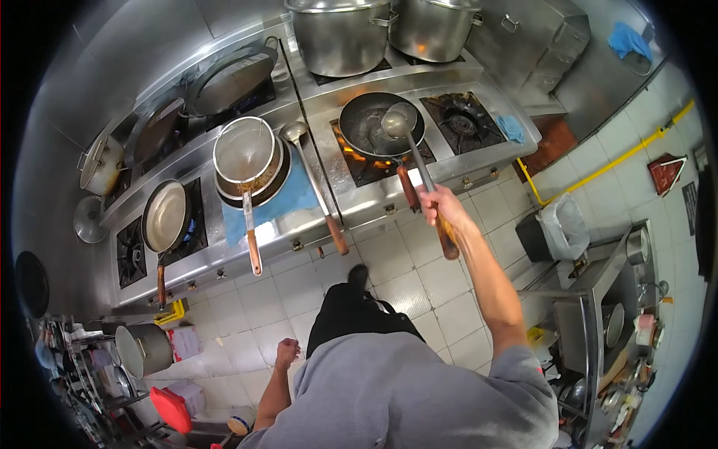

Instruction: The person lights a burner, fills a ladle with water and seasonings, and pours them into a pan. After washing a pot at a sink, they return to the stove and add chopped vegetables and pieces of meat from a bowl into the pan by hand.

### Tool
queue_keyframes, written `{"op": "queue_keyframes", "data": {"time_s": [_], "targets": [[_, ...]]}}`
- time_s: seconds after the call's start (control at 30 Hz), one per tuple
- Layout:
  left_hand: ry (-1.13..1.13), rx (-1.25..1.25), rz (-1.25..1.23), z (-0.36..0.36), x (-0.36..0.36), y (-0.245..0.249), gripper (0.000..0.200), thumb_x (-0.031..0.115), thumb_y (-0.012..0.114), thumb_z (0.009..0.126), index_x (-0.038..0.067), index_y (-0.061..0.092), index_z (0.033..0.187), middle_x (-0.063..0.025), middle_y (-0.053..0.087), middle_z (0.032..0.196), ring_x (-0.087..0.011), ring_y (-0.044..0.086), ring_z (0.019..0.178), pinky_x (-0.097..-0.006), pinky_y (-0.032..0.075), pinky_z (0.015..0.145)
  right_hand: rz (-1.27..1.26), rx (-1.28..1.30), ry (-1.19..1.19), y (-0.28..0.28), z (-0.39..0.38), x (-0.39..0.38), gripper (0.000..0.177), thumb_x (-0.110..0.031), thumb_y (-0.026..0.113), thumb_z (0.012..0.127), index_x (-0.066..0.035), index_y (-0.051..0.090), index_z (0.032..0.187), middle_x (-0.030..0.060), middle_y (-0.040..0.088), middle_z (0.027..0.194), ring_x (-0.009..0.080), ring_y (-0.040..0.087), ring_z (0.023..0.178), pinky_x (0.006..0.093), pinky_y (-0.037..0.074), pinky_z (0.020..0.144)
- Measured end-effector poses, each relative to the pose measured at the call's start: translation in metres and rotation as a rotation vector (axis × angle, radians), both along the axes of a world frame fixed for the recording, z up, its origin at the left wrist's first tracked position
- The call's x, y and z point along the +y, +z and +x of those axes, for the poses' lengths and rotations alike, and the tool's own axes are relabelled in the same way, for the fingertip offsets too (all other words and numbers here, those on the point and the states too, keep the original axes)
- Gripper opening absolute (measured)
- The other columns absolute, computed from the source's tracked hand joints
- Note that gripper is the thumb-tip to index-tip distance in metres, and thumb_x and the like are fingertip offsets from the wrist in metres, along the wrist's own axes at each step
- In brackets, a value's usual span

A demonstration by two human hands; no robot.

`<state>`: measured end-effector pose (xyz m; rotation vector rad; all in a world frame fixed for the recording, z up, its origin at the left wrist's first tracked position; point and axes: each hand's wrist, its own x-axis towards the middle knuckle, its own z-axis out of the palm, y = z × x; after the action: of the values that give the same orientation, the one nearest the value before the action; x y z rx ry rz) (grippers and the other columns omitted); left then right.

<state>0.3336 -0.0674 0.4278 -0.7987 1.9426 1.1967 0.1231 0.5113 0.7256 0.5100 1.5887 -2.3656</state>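
My right hand [441, 206] is closed around the wooden-ended handle of a steel ladle [428, 166]. The ladle's bowl is over a dark frying pan [364, 136], which sits on a burner with orange flames under it. Below my right hand, the pan's wooden handle [408, 188] points toward me. Down by my side, over the tiled floor, my left hand [289, 351] hangs with its fingers curled in and nothing showing in them. Left of the lit pan, a second ladle [314, 179] lies across the stove top, its wooden handle past the front edge.
A strainer [245, 153] rests over a pan on a blue cloth [298, 191]. Another pan [166, 217] stands over a blue flame at left. Two large pots [340, 41] occupy the back. An open burner [460, 122] lies to the right. A lined bin [562, 224] stands on the floor.
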Motion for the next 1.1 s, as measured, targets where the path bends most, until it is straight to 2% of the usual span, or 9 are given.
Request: {"op": "queue_keyframes", "data": {"time_s": [0.13,0.27,0.4,0.43,0.6,0.73,0.9,1.0,1.1], "targets": [[-0.057,0.167,0.144,-0.063,0.066,0.038,0.022,0.025,0.056,0.096,0.005,0.063,0.100,-0.0070,0.066,0.081,-0.0162,0.064,0.071,-0.0306,0.053,0.060,0.389,0.057,-0.040,0.009,-0.001,0.011,0.034,-0.011,0.058,0.091,0.002,0.044,0.120,0.0004,0.047,0.061,0.0101,0.046,0.044,0.0283,0.040,0.037],[-0.174,0.247,0.262,-0.131,0.137,0.062,0.028,0.029,0.058,0.096,0.002,0.062,0.098,-0.0054,0.065,0.080,-0.0132,0.061,0.070,-0.0287,0.050,0.061,0.626,0.200,-0.163,0.025,-0.011,0.011,0.036,-0.006,0.058,0.092,-0.004,0.043,0.125,-0.0004,0.046,0.060,0.0092,0.046,0.044,0.0266,0.039,0.039],[-0.306,0.277,0.232,-0.170,0.166,0.032,0.026,0.027,0.057,0.096,0.002,0.062,0.095,-0.0042,0.063,0.075,-0.0122,0.058,0.065,-0.0286,0.047,0.058,0.772,0.302,-0.293,0.020,-0.023,0.023,0.038,-0.003,0.061,0.090,-0.007,0.045,0.123,-0.0038,0.045,0.063,0.0062,0.045,0.052,0.0247,0.039,0.044],[-0.320,0.301,0.221,-0.176,0.168,0.026,0.025,0.026,0.057,0.096,0.002,0.062,0.094,-0.0040,0.062,0.074,-0.0121,0.057,0.064,-0.0285,0.047,0.058,0.676,0.276,-0.335,0.015,-0.024,0.027,0.026,-0.004,0.062,0.089,-0.008,0.051,0.112,-0.0046,0.043,0.064,0.0051,0.042,0.056,0.0240,0.036,0.047],[-0.089,0.159,0.180,-0.171,0.155,0.022,0.020,0.020,0.054,0.094,0.003,0.063,0.092,-0.0032,0.062,0.073,-0.0124,0.057,0.062,-0.0283,0.047,0.053,0.751,0.182,-0.201,-0.093,-0.016,0.066,0.012,-0.001,0.058,0.083,-0.008,0.053,0.092,-0.0056,0.044,0.064,0.0048,0.037,0.047,0.0244,0.027,0.042],[0.127,0.164,0.115,-0.130,0.128,0.027,0.016,0.018,0.054,0.094,0.005,0.062,0.092,-0.0029,0.061,0.073,-0.0106,0.057,0.062,-0.0267,0.046,0.051,0.780,0.130,-0.140,-0.095,-0.004,0.070,0.010,-0.003,0.061,0.081,-0.008,0.053,0.083,-0.0052,0.044,0.063,0.0063,0.037,0.046,0.0265,0.027,0.042],[0.336,0.151,0.044,-0.026,0.129,0.036,0.016,0.016,0.054,0.092,0.002,0.062,0.091,-0.0043,0.062,0.073,-0.0117,0.059,0.064,-0.0282,0.048,0.053,0.524,0.105,-0.101,-0.077,-0.009,0.072,0.011,-0.004,0.060,0.086,-0.010,0.052,0.091,-0.0047,0.044,0.058,0.0052,0.035,0.038,0.0242,0.027,0.033],[0.329,0.198,-0.017,0.056,0.151,0.047,0.017,0.015,0.054,0.091,0.001,0.063,0.092,-0.0065,0.064,0.074,-0.0135,0.062,0.067,-0.0297,0.051,0.056,0.468,0.005,-0.057,-0.039,-0.015,0.049,0.011,-0.010,0.062,0.089,-0.010,0.052,0.093,-0.0057,0.041,0.059,0.0042,0.035,0.041,0.0234,0.028,0.035],[0.336,0.231,-0.130,0.147,0.174,0.042,0.022,0.019,0.056,0.088,0.001,0.067,0.092,-0.0135,0.068,0.079,-0.0212,0.065,0.074,-0.0347,0.052,0.067,0.306,0.031,-0.102,-0.039,-0.006,0.013,0.013,-0.016,0.063,0.092,-0.012,0.051,0.093,-0.0067,0.035,0.059,0.0038,0.033,0.044,0.0222,0.028,0.037]]}}
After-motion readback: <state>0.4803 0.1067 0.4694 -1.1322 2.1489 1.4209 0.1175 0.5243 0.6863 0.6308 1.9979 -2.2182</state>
